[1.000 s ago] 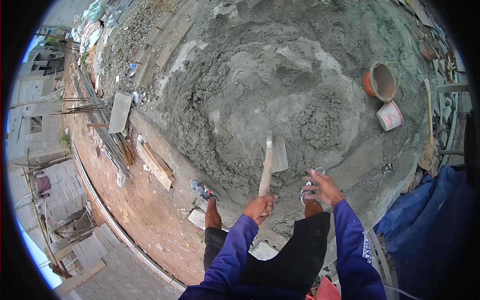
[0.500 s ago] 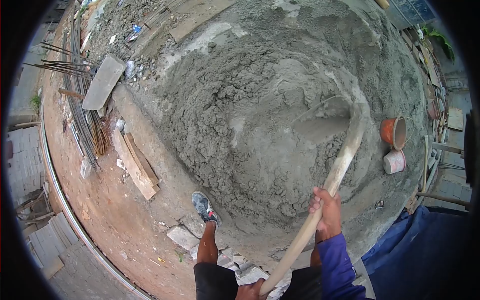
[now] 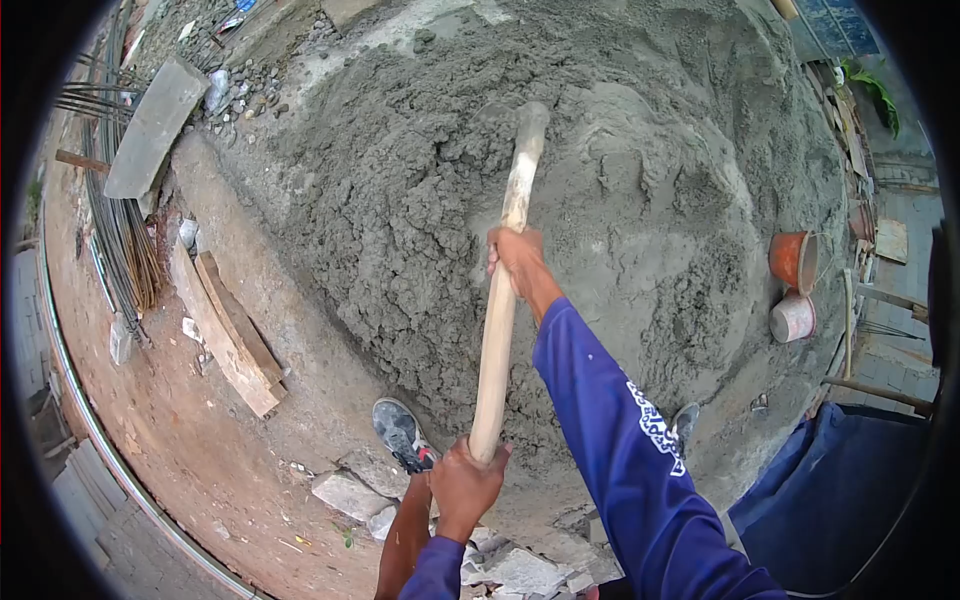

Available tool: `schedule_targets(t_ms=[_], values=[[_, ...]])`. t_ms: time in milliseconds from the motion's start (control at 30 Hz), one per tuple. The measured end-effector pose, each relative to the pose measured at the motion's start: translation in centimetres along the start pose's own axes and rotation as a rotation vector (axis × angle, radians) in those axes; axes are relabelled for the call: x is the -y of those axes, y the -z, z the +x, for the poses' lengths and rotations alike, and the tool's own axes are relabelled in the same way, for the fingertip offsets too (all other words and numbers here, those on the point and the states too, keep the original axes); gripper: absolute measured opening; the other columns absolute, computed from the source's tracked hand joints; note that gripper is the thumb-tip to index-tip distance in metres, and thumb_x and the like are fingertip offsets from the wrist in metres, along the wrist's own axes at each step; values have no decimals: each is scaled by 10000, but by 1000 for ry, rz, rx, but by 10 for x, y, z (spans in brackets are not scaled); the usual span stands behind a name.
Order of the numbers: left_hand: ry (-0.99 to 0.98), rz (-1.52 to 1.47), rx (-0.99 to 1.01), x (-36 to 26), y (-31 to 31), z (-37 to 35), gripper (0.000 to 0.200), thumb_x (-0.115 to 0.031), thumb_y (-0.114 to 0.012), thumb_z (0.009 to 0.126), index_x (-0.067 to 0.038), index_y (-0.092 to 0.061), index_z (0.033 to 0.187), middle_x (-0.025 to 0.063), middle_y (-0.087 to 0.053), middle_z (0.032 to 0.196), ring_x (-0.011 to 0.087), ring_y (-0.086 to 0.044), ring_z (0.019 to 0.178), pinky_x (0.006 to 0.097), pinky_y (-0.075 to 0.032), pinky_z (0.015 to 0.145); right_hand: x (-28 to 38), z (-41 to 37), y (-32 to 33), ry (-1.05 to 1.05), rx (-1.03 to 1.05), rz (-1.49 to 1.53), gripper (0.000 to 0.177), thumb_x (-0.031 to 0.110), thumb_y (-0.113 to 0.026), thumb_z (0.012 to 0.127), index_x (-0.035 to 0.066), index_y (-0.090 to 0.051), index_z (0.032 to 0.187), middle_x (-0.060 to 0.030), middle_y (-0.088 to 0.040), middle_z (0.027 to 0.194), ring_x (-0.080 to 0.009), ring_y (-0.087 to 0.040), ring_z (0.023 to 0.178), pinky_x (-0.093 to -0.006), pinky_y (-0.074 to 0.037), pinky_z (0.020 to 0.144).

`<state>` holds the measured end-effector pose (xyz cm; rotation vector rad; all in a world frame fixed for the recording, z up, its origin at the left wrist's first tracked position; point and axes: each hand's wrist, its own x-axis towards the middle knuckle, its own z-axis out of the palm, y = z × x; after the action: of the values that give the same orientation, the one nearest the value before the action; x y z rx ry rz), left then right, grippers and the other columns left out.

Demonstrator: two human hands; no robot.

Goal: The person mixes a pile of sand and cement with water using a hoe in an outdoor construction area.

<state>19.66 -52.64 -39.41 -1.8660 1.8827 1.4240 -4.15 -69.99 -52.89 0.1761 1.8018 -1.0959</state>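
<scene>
The left hand [image 3: 466, 487] is closed in a full fist around the butt of a long wooden handle [image 3: 495, 350], at about 6 o'clock in the view. The right hand [image 3: 516, 256] is also wrapped tight around it, further up the shaft near the centre, at the end of an outstretched blue sleeve [image 3: 620, 440].

The handle's long axis runs almost straight from 6 o'clock to 12 o'clock, leaning slightly right at the top. Its far end [image 3: 530, 112] is grey with mix and meets the mortar heap [image 3: 640, 190] at about 12 o'clock from both hands. No blade can be made out there, so the head is either sunk in or hidden. The right hand is the nearer of the 2 to that working end, and the left is well back by the body.

A left shoe [image 3: 399, 432] stands at the heap's near edge, just beside the left hand at its 10 o'clock. 2 buckets [image 3: 793, 262] sit together at 3 o'clock. Stacked planks [image 3: 232, 335] lie at 9 o'clock, with rebar [image 3: 125, 240] beyond them.
</scene>
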Motion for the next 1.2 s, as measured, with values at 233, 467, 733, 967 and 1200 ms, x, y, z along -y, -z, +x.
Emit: schedule_targets(t_ms=[233,467,733,967,1200], values=[[263,-77,13,-37,-28,-65,536,-506,-814,809,13,-707,885,212,-719,748,395,-727,721,467,-564,703,-21,-30,25,12,147,-99,232,10,-660,836,-38,-512,1008,-65,-546,654,-145,-513,483,-320,-450,415],[206,-97,-70,38,-124,-210,421,-405,-859,771,-17,-698,788,174,-687,630,357,-710,586,450,-559,561,-91,-152,127,-183,153,-16,292,-3,-657,856,19,-462,1072,-61,-538,684,-137,-512,482,-323,-458,422],[-278,-247,-86,20,-97,-43,223,-163,-831,671,-64,-647,748,135,-647,658,339,-683,622,412,-532,580,84,-165,116,398,-24,149,116,-8,-596,885,35,-489,878,-31,-482,636,-109,-450,439,-294,-407,388],[250,-360,28,4,-26,-70,381,-287,-883,787,14,-654,736,72,-645,612,99,-576,554,348,-507,560,-12,-66,11,-15,81,-173,306,9,-600,827,-130,-548,1093,-104,-585,697,-179,-541,475,-343,-463,416],[483,-236,-6,-42,-52,-195,547,-465,-861,778,43,-659,782,213,-679,660,379,-709,634,466,-549,607,-139,-113,57,-324,306,-255,178,-26,-650,841,-22,-545,985,-70,-572,684,-148,-527,498,-323,-469,424]])
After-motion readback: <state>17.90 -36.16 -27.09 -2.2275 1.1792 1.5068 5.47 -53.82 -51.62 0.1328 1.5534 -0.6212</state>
